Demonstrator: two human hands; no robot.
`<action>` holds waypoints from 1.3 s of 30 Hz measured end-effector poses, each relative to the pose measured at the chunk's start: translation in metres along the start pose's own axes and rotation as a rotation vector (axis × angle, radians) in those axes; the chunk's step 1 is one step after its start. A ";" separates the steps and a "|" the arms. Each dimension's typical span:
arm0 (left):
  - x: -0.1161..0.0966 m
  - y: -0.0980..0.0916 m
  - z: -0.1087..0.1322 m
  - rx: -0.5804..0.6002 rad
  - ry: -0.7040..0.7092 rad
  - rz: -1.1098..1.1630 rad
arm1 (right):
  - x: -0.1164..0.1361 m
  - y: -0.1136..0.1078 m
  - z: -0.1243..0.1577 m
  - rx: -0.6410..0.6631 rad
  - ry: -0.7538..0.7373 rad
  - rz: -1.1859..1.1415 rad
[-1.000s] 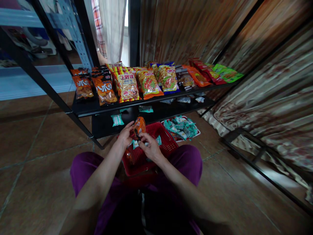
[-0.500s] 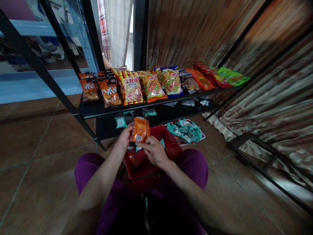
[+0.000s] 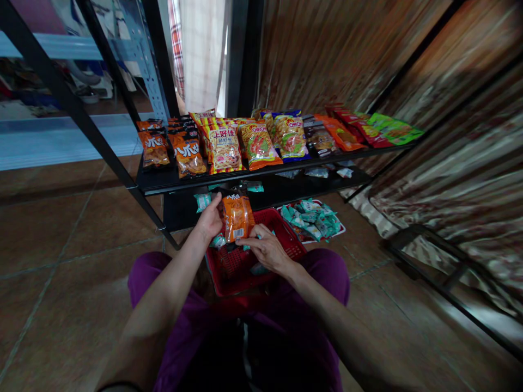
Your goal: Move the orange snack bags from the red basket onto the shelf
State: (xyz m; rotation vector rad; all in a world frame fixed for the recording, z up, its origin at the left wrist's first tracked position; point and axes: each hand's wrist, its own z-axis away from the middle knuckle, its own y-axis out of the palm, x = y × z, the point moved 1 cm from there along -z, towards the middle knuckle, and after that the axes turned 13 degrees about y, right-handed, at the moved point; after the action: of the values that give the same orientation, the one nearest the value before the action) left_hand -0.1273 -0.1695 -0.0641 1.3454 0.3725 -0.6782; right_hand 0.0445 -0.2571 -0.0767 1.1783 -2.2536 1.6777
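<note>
An orange and black snack bag [image 3: 238,219] is held upright between my hands, above a red plastic basket [image 3: 229,282]. My left hand [image 3: 211,219] grips the bag's left edge, thumb near the top. Low on the other side, my right hand [image 3: 267,247] pinches the bottom right corner, its index finger along the lower edge. Small teal packets [image 3: 218,240] lie in the basket, partly hidden by the bag and my hands. Similar orange and black bags [image 3: 188,155] stand at the left end of the shelf in front of me.
The black shelf [image 3: 229,179] carries more snack bags: red and yellow ones [image 3: 223,146], blue ones [image 3: 291,136] and green ones [image 3: 394,129]. A white-rimmed basket heaped with teal packets [image 3: 314,218] sits on the floor. A dark metal frame [image 3: 433,272] lies at right beside the curtain [image 3: 449,179].
The snack bag has risen slightly and tilted, showing more of its front. My left thumb has moved up to its top edge. The view has shifted a little.
</note>
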 end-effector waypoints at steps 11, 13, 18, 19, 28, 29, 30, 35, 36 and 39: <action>-0.006 0.004 -0.010 -0.180 0.079 -0.064 | -0.007 -0.011 0.003 0.076 -0.007 0.134; -0.005 0.003 -0.012 -0.208 0.087 -0.059 | -0.009 -0.010 0.006 0.081 -0.009 0.161; 0.001 -0.004 -0.020 -0.316 0.111 -0.071 | -0.015 -0.006 0.014 0.088 -0.010 0.231; 0.002 -0.006 -0.022 -0.347 0.112 -0.081 | -0.016 -0.006 0.016 0.089 -0.003 0.242; 0.005 -0.014 -0.026 -0.399 0.189 -0.056 | -0.026 -0.003 0.019 0.009 0.034 0.249; 0.005 -0.014 -0.026 -0.396 0.196 -0.040 | -0.028 -0.002 0.018 -0.008 0.044 0.258; 0.005 -0.014 -0.026 -0.391 0.201 -0.024 | -0.030 -0.002 0.018 -0.027 0.056 0.264; 0.005 -0.013 -0.028 -0.374 0.186 0.012 | -0.037 0.001 0.019 -0.170 0.119 0.249; 0.005 -0.012 -0.028 -0.367 0.181 0.016 | -0.038 0.001 0.020 -0.194 0.136 0.241; 0.007 -0.011 -0.029 -0.349 0.173 0.024 | -0.037 0.003 0.021 -0.267 0.201 0.210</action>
State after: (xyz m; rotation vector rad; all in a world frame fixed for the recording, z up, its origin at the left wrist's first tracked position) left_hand -0.1255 -0.1440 -0.0828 1.0751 0.5850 -0.4523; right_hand 0.0763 -0.2554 -0.1058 0.7051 -2.4423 1.4214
